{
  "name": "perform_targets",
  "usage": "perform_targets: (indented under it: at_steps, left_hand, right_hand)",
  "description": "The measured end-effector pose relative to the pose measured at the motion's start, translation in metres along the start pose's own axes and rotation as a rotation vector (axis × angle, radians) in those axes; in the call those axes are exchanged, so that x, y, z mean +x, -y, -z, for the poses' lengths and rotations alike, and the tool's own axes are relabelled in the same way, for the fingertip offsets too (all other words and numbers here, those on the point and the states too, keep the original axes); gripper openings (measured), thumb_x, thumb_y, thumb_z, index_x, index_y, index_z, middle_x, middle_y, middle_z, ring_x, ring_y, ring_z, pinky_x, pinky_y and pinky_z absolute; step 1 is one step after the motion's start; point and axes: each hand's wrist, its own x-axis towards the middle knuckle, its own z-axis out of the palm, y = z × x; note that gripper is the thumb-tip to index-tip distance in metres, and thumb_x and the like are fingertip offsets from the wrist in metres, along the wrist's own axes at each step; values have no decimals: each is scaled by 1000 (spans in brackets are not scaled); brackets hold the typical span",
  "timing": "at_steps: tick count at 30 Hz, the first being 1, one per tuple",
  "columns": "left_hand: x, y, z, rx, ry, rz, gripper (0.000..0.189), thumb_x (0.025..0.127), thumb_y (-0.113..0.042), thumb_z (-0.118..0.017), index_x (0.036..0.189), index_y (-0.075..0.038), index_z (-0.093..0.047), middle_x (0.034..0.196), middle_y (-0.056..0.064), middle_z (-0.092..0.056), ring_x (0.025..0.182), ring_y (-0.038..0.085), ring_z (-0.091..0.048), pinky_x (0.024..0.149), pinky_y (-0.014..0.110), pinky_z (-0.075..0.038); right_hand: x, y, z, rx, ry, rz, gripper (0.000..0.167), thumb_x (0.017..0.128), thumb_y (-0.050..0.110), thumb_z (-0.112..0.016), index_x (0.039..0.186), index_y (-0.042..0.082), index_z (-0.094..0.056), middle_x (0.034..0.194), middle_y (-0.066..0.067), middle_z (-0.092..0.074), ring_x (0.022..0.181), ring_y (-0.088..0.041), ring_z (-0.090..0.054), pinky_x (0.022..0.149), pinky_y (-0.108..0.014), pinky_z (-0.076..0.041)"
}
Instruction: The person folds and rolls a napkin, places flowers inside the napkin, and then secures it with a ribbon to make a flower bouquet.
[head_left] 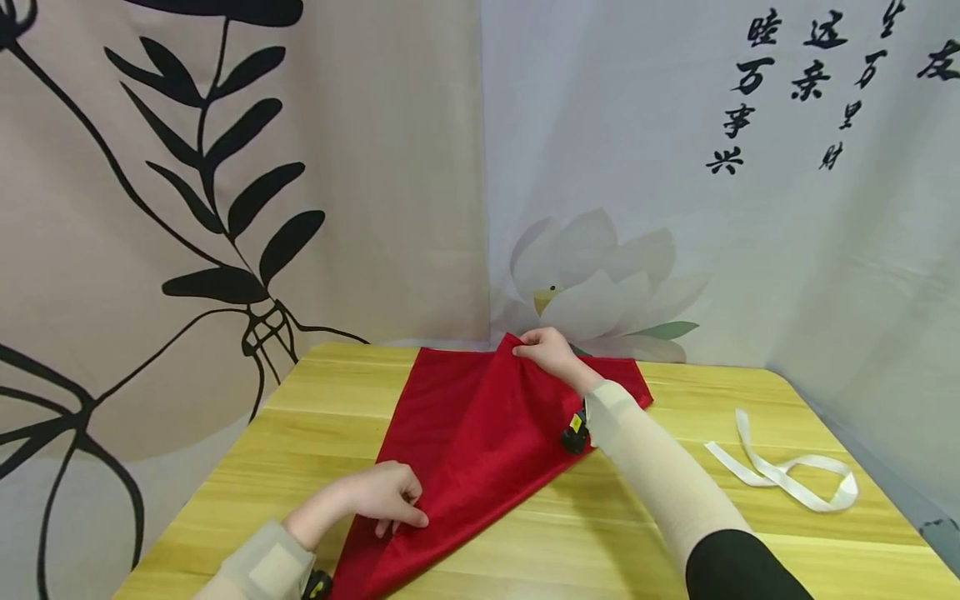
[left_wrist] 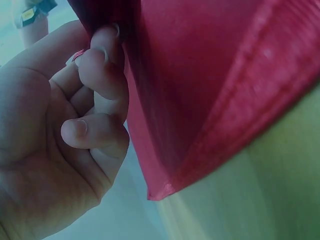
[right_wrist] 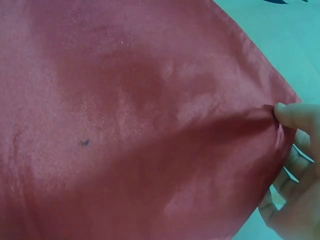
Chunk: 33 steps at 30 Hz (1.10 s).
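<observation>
A shiny red cloth (head_left: 480, 467) lies on the wooden table, its right part drawn up and folded over in a slant. At the far side my right hand (head_left: 553, 353) pinches a raised corner between thumb and fingers; the right wrist view shows creases running from that grip, and a small dark mark (right_wrist: 85, 142) on the fabric. My left hand (head_left: 384, 493) is at the near left part, thumb and forefinger pinching the cloth near the fold. In the left wrist view its other fingers are curled, and a hemmed cloth corner (left_wrist: 159, 192) hangs beside them.
A white ribbon (head_left: 806, 483) lies in a loose loop on the right side of the wooden table (head_left: 885, 550). Behind the table hangs a pale curtain (head_left: 405, 167) printed with black leaves, a lotus and characters.
</observation>
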Motion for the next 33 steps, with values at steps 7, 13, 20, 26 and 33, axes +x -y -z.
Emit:
perform_targets:
  at_steps: [7, 13, 20, 26, 33]
  left_hand:
    - [-4, 3, 4, -9, -18, 17, 40, 85, -24, -74, 54, -11, -52, 45, -3, -56, 34, 10, -53, 41, 18, -38]
    - [-8, 5, 5, -21, -27, 17, 39, 85, -22, -73, 54, -9, -53, 46, -2, -56, 34, 9, -53, 41, 18, -38]
    - [-12, 6, 8, -23, -37, 23, 38, 86, -22, -73, 56, -7, -54, 46, -2, -56, 34, 9, -52, 40, 20, -39]
    - [-14, 5, 8, -35, -45, 35, 37, 86, -20, -72, 56, -7, -55, 46, -2, -56, 34, 10, -52, 40, 20, -40]
    - [-19, 8, 9, -48, -49, 47, 35, 86, -18, -71, 58, -5, -56, 46, 0, -57, 34, 10, -52, 40, 25, -44]
  right_hand:
    - [7, 6, -11, -36, -65, -21, 13, 90, 14, -67, 83, 5, -74, 69, -8, -63, 61, -15, -44, 61, -28, -38]
    - [12, 9, -20, -34, -83, -21, 13, 89, 13, -68, 79, 5, -71, 62, 3, -55, 61, -13, -41, 60, -27, -37]
    - [17, 12, -25, -31, -81, -19, 22, 90, 14, -67, 71, 2, -64, 53, 5, -37, 54, -12, -29, 56, -28, -31]
    - [21, 13, -30, -36, -102, -41, 12, 89, 14, -68, 89, 5, -75, 76, -1, -67, 67, -15, -47, 63, -28, -40]
    - [24, 19, -38, -26, -124, -54, 12, 89, 14, -69, 92, 4, -75, 84, -3, -70, 75, -19, -54, 66, -29, -43]
